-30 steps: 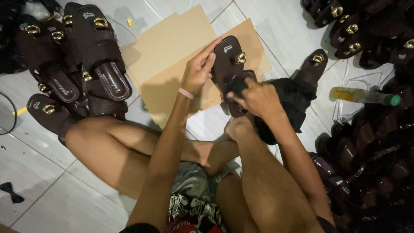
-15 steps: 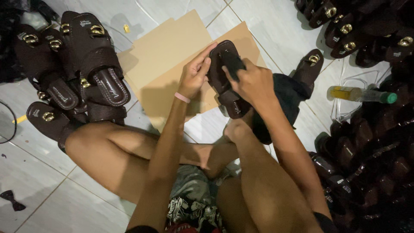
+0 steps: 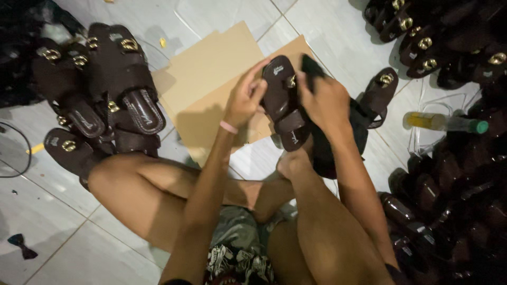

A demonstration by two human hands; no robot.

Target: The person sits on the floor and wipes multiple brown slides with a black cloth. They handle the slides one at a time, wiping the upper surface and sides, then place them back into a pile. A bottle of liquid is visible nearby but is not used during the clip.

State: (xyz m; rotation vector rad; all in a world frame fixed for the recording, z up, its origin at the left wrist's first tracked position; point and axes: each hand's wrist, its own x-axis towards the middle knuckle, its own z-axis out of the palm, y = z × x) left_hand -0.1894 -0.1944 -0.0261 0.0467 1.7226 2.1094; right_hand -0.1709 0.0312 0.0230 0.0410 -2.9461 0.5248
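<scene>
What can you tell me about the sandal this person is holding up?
The sandal is dark brown, seemingly leather or imitation leather, with a wide strap bearing a gold-coloured metal buckle, a toe loop and pale stitching. It is held off the floor, footbed facing the camera, above the cardboard. The left hand grips its left edge; the right hand presses a black cloth against its right side.

Pale label patches [image 3: 278,68] on brown sandal insoles; no packages, signs, screens.
</scene>
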